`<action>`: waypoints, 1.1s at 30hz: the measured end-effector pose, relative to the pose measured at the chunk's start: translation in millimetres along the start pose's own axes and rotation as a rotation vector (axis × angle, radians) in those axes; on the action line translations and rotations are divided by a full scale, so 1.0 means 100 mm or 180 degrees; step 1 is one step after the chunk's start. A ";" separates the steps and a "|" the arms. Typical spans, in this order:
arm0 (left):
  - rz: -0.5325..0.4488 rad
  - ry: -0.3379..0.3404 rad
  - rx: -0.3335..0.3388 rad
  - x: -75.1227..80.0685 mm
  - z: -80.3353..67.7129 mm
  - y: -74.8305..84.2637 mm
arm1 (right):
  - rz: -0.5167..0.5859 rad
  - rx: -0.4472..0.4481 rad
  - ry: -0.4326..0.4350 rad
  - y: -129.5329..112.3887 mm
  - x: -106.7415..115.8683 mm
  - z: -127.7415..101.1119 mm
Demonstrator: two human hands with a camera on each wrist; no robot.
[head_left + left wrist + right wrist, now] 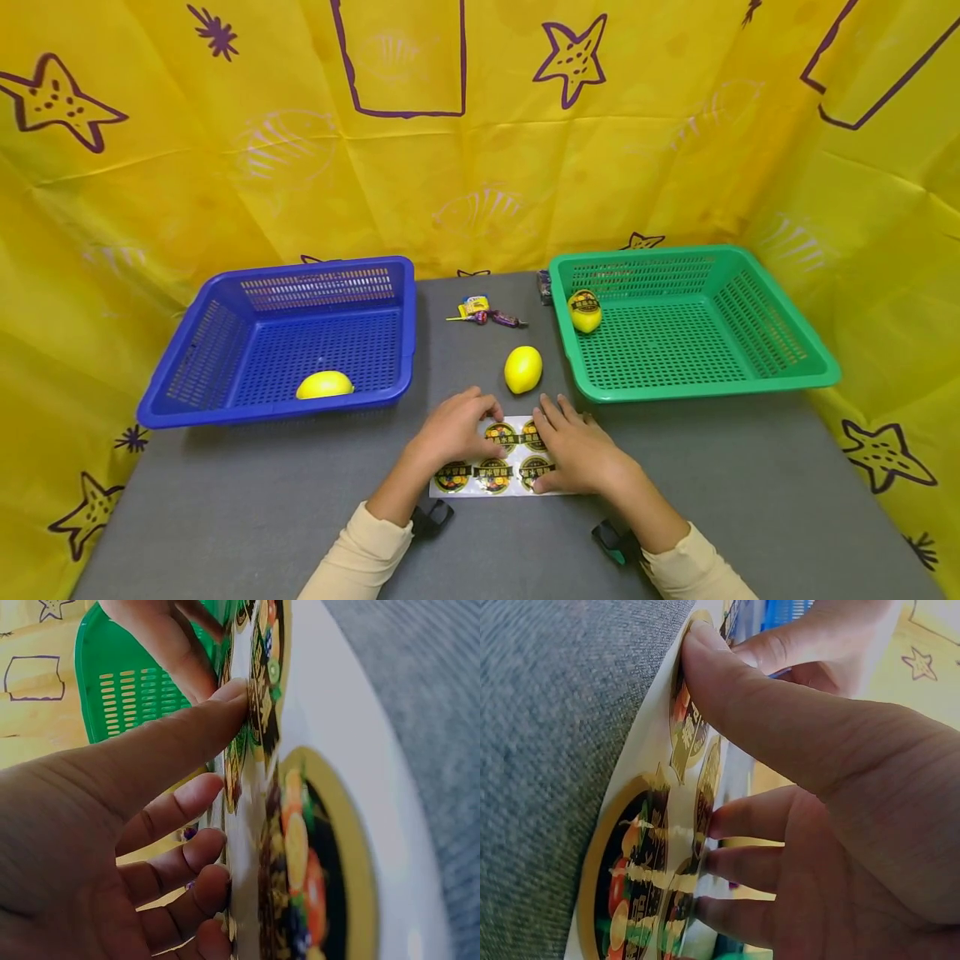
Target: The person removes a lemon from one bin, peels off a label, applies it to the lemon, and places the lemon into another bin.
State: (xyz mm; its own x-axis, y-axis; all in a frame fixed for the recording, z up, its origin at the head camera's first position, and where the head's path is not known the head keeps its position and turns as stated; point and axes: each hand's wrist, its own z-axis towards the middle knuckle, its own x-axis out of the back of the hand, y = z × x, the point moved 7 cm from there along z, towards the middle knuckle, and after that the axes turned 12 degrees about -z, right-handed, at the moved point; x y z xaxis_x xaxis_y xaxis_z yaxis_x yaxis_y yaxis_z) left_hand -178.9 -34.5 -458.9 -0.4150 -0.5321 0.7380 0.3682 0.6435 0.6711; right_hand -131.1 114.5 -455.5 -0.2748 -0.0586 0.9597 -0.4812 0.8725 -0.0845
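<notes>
Lying on the grey table (300,508), a white sheet of round stickers (514,485) extends beneath both hands, with the left hand (461,429) over its left part and the right hand (576,446) over its right. The left hand is loosely spread, a wide gap between thumb and fingers, its thumb tip against the printed side. The right hand is also spread, fingers fairly straight toward the far edge, thumb resting on a sticker near the close edge. Neither hand grips anything; whether every fingertip touches the sheet, I cannot tell.

Just beyond the sheet, near the right fingertips, sits a bare lemon (522,370). Farther back lie some wrapped sweets (506,318). To the left, a blue basket (247,412) contains another lemon (325,384) by its near wall; to the right, a green basket (705,385) holds a labelled lemon (587,322) at its left side.
</notes>
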 end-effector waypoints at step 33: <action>-0.2836 0.0585 0.0232 0.30 0.39 -0.02 | 0.1016 -0.0565 0.1183 0.17 0.24 0.24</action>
State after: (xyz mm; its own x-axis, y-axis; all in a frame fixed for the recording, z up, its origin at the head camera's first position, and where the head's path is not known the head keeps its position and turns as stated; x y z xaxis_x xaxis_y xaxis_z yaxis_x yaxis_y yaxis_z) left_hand -224.2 -30.3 -441.0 -0.3793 -0.9241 -0.0473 -0.0812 -0.0177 0.9965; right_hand -165.7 116.6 -440.6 -0.0550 0.3720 0.9266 -0.2641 0.8895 -0.3728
